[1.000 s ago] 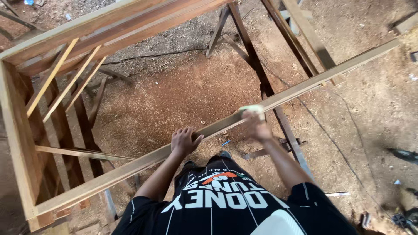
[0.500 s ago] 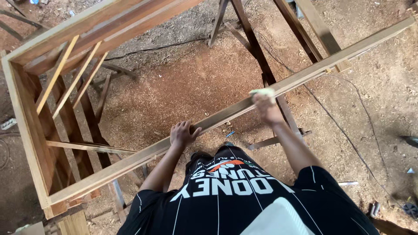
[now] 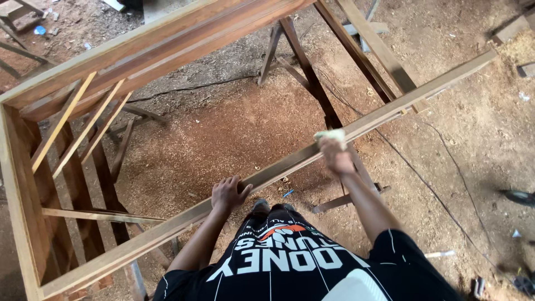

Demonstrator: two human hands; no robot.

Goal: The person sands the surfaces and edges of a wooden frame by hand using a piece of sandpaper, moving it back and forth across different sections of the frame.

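A large wooden frame (image 3: pixel 167 226) lies flat on trestles, and its near rail runs from lower left to upper right. My left hand (image 3: pixel 227 194) rests on that rail with its fingers hooked over the far edge. Further right, my right hand (image 3: pixel 334 153) presses a pale cloth pad (image 3: pixel 331 135) against the top of the same rail. The far rail (image 3: pixel 150 50) of the frame is wider and darker.
Dark wooden trestle legs (image 3: pixel 312 83) stand under the frame. Thin slats (image 3: pixel 83 125) lean inside the frame at the left. The sawdust-covered dirt floor (image 3: pixel 234 128) has a thin cable (image 3: pixel 434 195) and a dark tool (image 3: pixel 518 196) at the right.
My right hand has slid the pad up and to the right along the near rail, then slightly back. My left hand has kept its grip at the same spot.
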